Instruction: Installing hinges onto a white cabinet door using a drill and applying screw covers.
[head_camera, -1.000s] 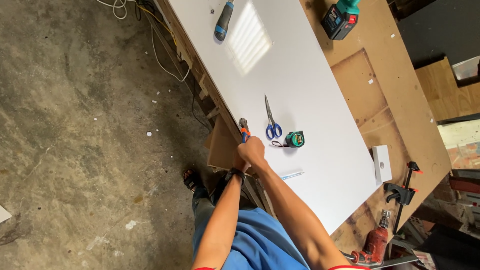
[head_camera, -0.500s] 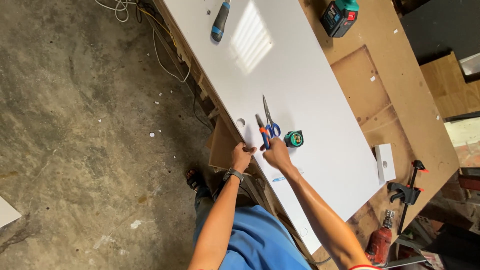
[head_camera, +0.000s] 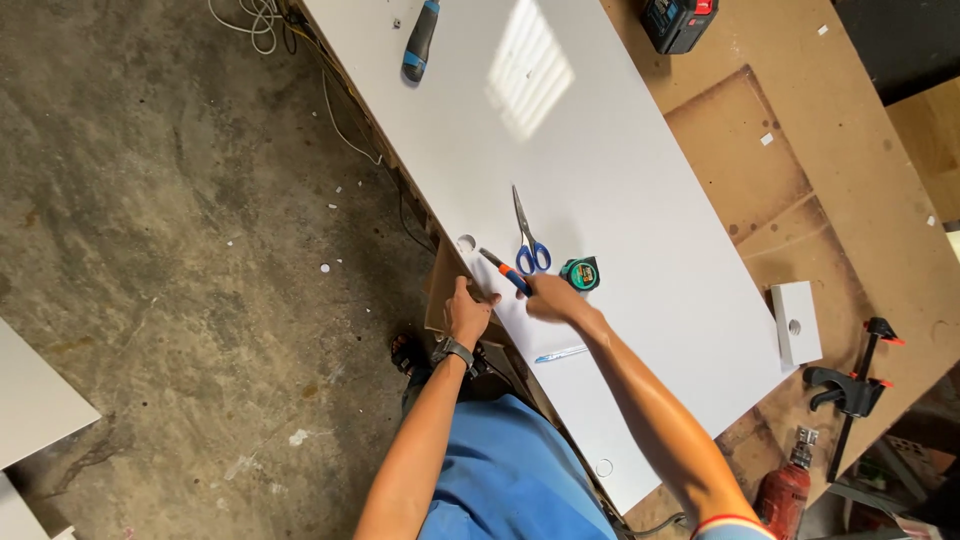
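Fingers of the right hand (head_camera: 552, 297) closed around an orange-and-blue utility knife (head_camera: 504, 271), tip pointing away from the body, lying low over the white panel (head_camera: 620, 170). Left hand (head_camera: 467, 312) clamped on the panel's near edge, fingers curled over it, wristwatch (head_camera: 452, 350) just behind.

Knife: slim, orange body, blue grip end, dark tip; sits just beside the round hole (head_camera: 466, 242) at the panel edge.

Containers: none seen on the panel, so no contents to report.

Versus a second ago: knife was at the panel edge with both hands bunched together there; now the right hand has moved inboard onto the panel and the hands are apart. Scissors and tape have not moved.

Outward, all relative to the panel:
- blue-handled scissors (head_camera: 528, 240) and green tape measure (head_camera: 580, 272) on it, just past the knife
- pen (head_camera: 560, 353) on it, under the right forearm
- blue screwdriver (head_camera: 420, 40) at its far end
- small white block (head_camera: 796, 322) and bar clamp (head_camera: 858, 385) off its right side on the brown bench (head_camera: 800, 150)
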